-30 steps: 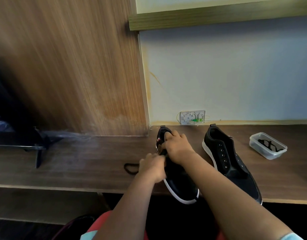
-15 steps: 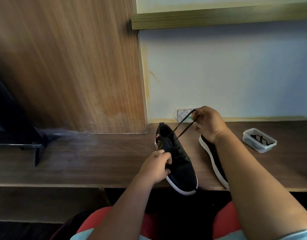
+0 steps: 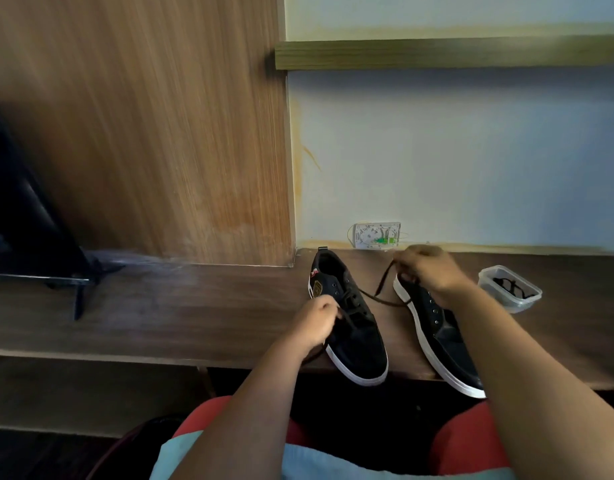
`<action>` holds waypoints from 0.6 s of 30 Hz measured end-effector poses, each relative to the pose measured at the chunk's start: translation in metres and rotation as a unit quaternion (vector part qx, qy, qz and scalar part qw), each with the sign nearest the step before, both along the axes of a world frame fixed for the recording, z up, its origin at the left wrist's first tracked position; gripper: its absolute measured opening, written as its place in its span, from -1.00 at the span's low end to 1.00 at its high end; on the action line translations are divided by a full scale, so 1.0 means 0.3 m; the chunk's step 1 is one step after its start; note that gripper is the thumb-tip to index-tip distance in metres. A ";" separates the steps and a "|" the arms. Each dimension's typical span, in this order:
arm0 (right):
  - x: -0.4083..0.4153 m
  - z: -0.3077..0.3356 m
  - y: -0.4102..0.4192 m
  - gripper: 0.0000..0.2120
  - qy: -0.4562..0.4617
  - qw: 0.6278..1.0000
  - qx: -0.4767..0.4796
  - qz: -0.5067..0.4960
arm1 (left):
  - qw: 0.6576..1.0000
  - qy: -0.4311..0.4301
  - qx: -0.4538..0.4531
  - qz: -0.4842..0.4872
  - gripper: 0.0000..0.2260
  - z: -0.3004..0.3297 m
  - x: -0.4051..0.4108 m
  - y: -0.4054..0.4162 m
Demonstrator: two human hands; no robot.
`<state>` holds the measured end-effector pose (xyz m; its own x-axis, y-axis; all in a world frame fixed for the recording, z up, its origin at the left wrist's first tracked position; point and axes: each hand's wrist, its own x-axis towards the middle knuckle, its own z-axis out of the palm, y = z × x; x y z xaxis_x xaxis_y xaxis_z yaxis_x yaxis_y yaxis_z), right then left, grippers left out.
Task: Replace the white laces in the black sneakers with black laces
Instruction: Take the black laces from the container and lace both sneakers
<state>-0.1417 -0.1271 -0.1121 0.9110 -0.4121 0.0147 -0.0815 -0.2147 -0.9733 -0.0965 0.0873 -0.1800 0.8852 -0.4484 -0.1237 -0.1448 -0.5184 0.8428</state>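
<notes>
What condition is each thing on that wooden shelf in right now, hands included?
Left sneaker: flat on the shelf, black lace partly threaded.
Black lace: pulled to the right from the left sneaker.
Right sneaker: flat on the shelf, eyelets bare.
Plastic tub: lidless, a black lace inside.
Left hand: grips the lace at the left sneaker.
Right hand: pinches the lace's far end.

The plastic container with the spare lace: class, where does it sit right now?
In the head view the plastic container stands on the wooden shelf at far right, just beyond the right sneaker, near the wall.
</notes>
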 end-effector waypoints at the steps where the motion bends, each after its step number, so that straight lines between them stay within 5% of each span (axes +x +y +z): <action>1: 0.013 -0.023 0.014 -0.74 0.075 0.990 -0.117 0.034 | 0.996 0.051 -0.067 0.036 -0.73 0.009 -0.001 -0.002; 3: 0.034 -0.058 0.051 -0.61 0.176 0.918 -0.348 0.075 | 0.975 0.120 -0.167 0.082 -0.74 0.023 0.000 -0.001; 5: 0.047 -0.055 0.115 -0.55 0.163 0.899 -0.392 0.110 | 0.965 0.136 -0.202 0.097 -0.76 0.034 -0.004 -0.005; 8: 0.049 -0.038 0.201 -0.70 0.110 0.936 -0.266 0.204 | 0.965 0.119 -0.215 0.094 -0.74 0.043 -0.015 -0.020; 11: 0.052 -0.044 0.224 -0.79 0.133 0.918 -0.271 0.257 | 0.964 0.100 -0.225 0.100 -0.73 0.046 -0.012 -0.023; 18: 0.056 -0.027 0.115 -0.74 0.073 0.975 -0.096 0.189 | 0.982 0.024 -0.134 0.134 -0.87 0.024 0.047 0.053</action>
